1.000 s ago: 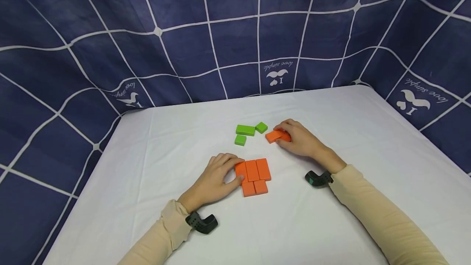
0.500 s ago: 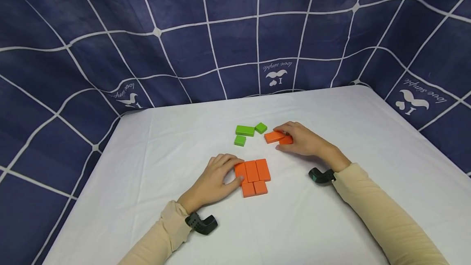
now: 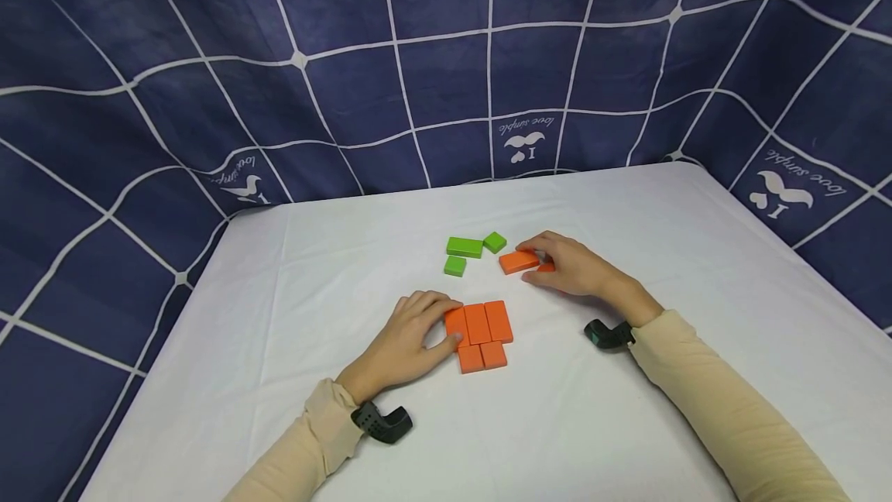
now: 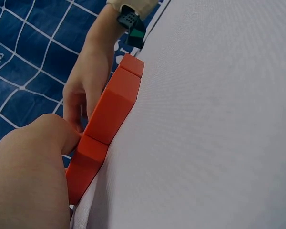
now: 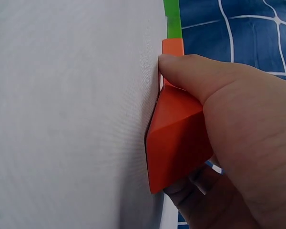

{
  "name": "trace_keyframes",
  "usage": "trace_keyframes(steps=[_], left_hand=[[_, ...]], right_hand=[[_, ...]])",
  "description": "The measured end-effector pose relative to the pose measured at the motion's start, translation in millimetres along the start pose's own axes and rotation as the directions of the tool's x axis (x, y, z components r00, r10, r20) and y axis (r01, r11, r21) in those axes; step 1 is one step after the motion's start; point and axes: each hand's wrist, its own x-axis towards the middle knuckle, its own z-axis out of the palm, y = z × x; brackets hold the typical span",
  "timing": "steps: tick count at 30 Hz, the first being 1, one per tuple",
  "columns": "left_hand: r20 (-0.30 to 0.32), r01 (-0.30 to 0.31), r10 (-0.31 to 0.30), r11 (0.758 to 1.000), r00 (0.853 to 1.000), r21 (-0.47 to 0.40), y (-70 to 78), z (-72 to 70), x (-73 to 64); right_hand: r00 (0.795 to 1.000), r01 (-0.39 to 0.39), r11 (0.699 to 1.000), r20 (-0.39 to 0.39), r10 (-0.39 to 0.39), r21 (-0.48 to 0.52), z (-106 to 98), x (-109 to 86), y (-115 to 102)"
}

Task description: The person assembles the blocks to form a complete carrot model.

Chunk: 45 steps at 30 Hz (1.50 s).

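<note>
My left hand [image 3: 407,339] holds the leftmost of three upright orange blocks, its thumb at the near end and a finger at the far end. Beside it lie the middle orange block [image 3: 478,324] and the right one [image 3: 499,321]. Two smaller orange pieces [image 3: 493,355] sit against their near ends. Farther right, my right hand [image 3: 567,263] curls over an orange block [image 5: 176,138], mostly hidden in the head view, with thumb and fingers around it. Another orange block [image 3: 519,262] lies just left of that hand, close to its fingertips.
A long green block [image 3: 464,247] and two small green pieces, one at the right [image 3: 495,242] and one in front [image 3: 455,266], lie beyond the orange group. A white cloth [image 3: 334,254] covers the table. Dark blue gridded curtains [image 3: 446,76] hang behind and at both sides.
My right hand has moved slightly right and nearer. The orange block under it has slid right, out from beside the other orange block, leaving a gap. The left hand stays in place.
</note>
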Motion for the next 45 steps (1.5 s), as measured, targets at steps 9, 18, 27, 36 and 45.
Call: trace_keyframes(steps=[9,18,27,36,45], left_hand=[[-0.007,-0.012,0.012,1.000,1.000,-0.006,0.7,-0.9,0.4],[-0.005,-0.010,0.010,1.000,1.000,-0.006,0.1,-0.8,0.0],[0.004,-0.001,0.001,1.000,1.000,-0.007,-0.1,-1.3,0.0],[0.005,-0.006,0.006,1.000,1.000,-0.010,-0.6,-1.2,0.2],[0.008,0.001,-0.001,1.000,1.000,-0.007,-0.5,-1.4,0.5]], right_hand=[[1.000,-0.013,1.000,-0.006,0.013,-0.003,0.6,-0.4,-1.6],[1.000,-0.008,1.000,-0.009,0.008,-0.018,0.8,-0.1,-3.0],[1.000,0.005,0.999,-0.015,-0.005,-0.038,1.1,1.6,-2.9],[1.000,-0.002,0.999,-0.015,0.001,-0.041,1.0,1.5,-2.5],[1.000,0.005,0.999,-0.024,-0.006,-0.032,0.9,1.5,-2.8]])
